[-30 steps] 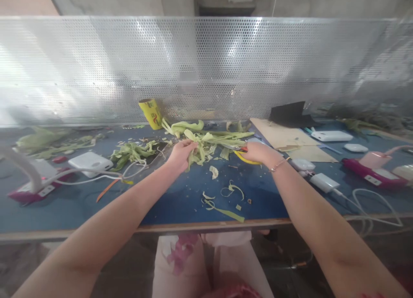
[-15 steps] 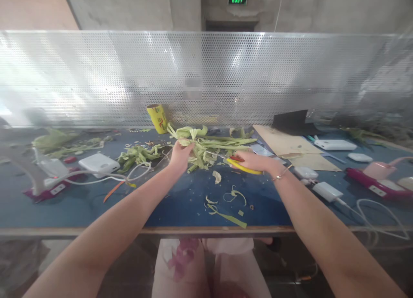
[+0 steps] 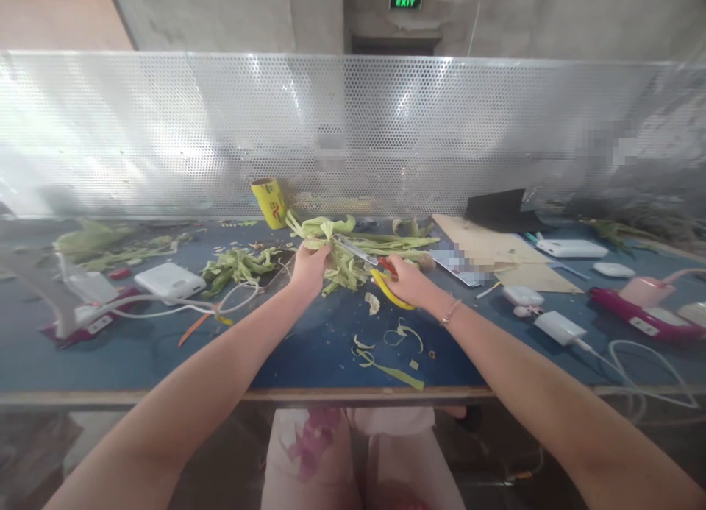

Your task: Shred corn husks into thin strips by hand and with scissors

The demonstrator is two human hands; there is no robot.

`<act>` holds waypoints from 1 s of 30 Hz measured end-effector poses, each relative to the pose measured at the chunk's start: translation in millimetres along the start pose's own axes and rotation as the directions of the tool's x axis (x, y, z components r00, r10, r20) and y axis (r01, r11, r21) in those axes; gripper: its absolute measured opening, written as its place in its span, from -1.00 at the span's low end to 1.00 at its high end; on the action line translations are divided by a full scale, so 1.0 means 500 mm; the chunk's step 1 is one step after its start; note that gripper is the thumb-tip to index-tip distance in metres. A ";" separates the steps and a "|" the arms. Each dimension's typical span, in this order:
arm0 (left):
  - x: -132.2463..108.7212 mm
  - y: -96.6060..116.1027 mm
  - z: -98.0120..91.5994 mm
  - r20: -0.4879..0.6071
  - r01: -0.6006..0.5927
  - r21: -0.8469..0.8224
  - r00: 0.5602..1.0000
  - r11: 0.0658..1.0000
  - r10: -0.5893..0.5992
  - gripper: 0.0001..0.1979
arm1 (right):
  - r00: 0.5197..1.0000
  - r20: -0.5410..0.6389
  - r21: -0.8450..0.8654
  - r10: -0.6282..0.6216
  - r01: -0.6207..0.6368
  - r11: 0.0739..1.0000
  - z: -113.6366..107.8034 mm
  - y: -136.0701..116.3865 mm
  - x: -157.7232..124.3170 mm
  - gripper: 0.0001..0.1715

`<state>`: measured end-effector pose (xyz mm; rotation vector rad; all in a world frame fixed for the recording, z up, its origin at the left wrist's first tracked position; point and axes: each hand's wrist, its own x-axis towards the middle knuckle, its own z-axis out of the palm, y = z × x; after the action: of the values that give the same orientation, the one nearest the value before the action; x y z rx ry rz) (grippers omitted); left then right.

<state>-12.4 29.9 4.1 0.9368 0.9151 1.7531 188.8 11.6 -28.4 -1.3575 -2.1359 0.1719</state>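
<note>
A bundle of long green leaves (image 3: 361,246) lies on the blue table (image 3: 132,355) near the middle. My left hand (image 3: 307,268) is closed around the near end of that bundle. My right hand (image 3: 405,282) grips yellow-handled scissors (image 3: 380,278), whose metal blades point left and up into the leaves. Cut green strips (image 3: 389,348) lie on the table in front of my hands.
A yellow roll (image 3: 268,201) leans against the perforated metal screen (image 3: 165,127). More leaf scraps (image 3: 234,263) and a white box (image 3: 168,280) with cables sit at left. Cardboard (image 3: 485,249), white chargers (image 3: 560,326) and a pink device (image 3: 640,304) lie at right.
My right hand has moved left with the scissors, bringing the blades into the leaf bundle. My left hand stays on the leaves. The view tilted up a second ago.
</note>
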 end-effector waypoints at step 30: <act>-0.006 0.004 0.003 -0.009 -0.001 -0.024 1.000 1.000 0.001 -0.79 | 0.999 0.051 -0.082 -0.006 0.010 0.997 -0.016 -0.022 -0.002 -0.71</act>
<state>-11.1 26.7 6.0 0.9153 0.8972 1.7667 185.0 4.0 -18.1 -1.4049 -2.2114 0.1181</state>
